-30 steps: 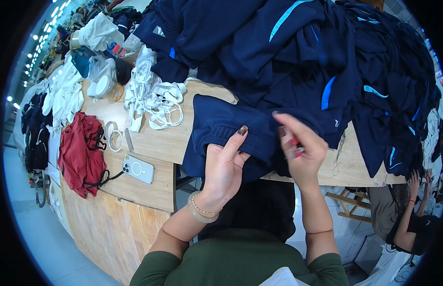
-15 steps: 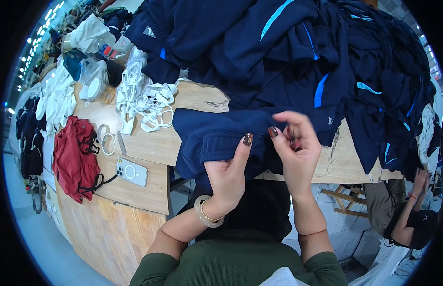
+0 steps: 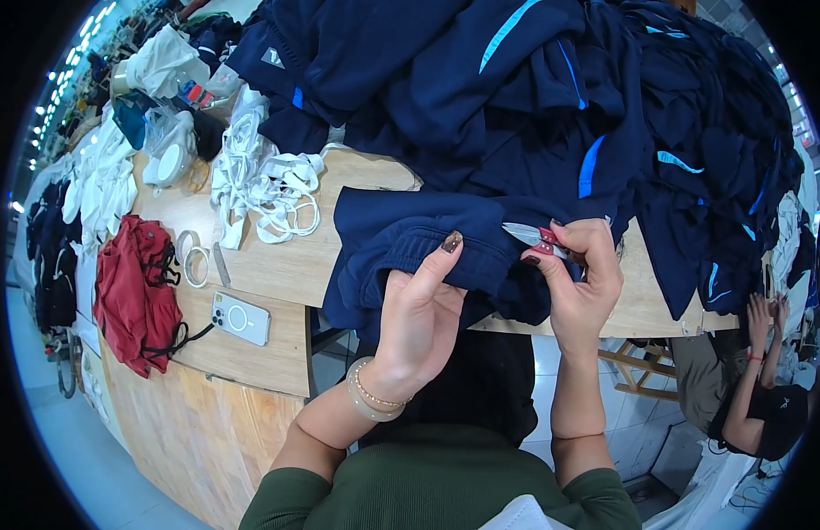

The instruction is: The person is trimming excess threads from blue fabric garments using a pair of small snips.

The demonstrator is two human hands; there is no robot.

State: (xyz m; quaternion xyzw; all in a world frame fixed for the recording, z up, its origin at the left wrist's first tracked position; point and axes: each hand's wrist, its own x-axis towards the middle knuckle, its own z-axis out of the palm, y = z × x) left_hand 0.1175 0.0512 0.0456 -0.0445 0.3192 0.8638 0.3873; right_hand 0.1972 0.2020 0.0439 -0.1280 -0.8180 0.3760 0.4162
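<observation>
A navy garment (image 3: pixel 388 216) with a gathered, stitched band lies across the table's near edge. My left hand (image 3: pixel 419 322) is closed on that band, the thumb on top and the other fingers partly inside the fabric. Pinched between the thumb and fingers of my right hand (image 3: pixel 588 281) is a small pair of thread snips (image 3: pixel 532 236), with red grips and pale metal blades. The blades point left and lie close to the garment's right part. Whether they touch the cloth I cannot tell.
A large heap of navy clothes (image 3: pixel 427 97) with blue stripes covers the far side. Left lie white straps (image 3: pixel 277 190), a red bag (image 3: pixel 138 296), a phone (image 3: pixel 241 318) and tape rolls (image 3: pixel 197 267). At the far right another person (image 3: pixel 763 415) works beside a stool (image 3: pixel 639 367).
My right hand has moved right, and the snips now show with their blades toward the garment. The band has shifted and bunched in my left hand.
</observation>
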